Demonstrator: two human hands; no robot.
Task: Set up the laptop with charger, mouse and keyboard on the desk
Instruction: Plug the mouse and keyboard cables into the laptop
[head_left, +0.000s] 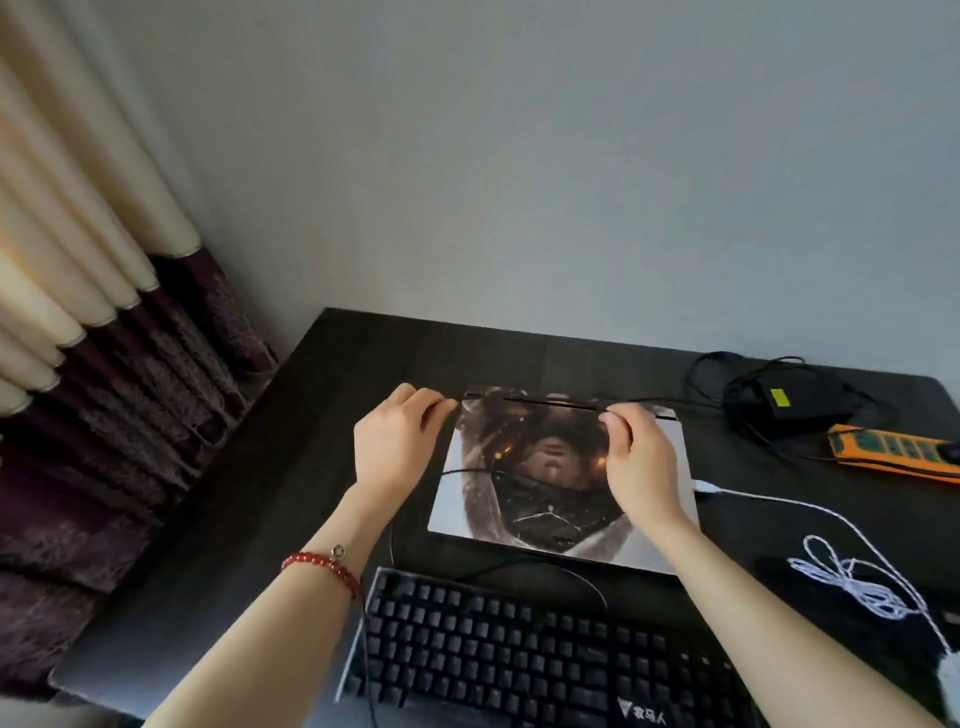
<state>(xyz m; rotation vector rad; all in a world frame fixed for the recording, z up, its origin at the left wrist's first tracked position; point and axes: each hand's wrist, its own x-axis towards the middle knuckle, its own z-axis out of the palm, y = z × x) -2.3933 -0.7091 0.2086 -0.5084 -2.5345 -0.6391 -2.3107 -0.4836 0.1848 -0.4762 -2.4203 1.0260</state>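
Observation:
A closed laptop (545, 499) with a dark picture on its lid lies on the dark desk (291, 467). A thin black cable (530, 401) is stretched taut across the laptop's far edge. My left hand (395, 441) pinches it at the lid's left corner and my right hand (639, 457) pinches it near the right corner. The cable runs on toward the black charger brick (795, 400) at the back right. A black keyboard (524, 654) sits in front of the laptop, its own black cable (467, 472) looping over the lid. The mouse is not plainly visible.
An orange power strip (893, 449) lies right of the charger. A white cable (852, 571) is plugged into the laptop's right side and coils on a dark pad (831, 613). Curtains (104, 322) hang at the left; a grey wall (571, 182) stands behind the desk.

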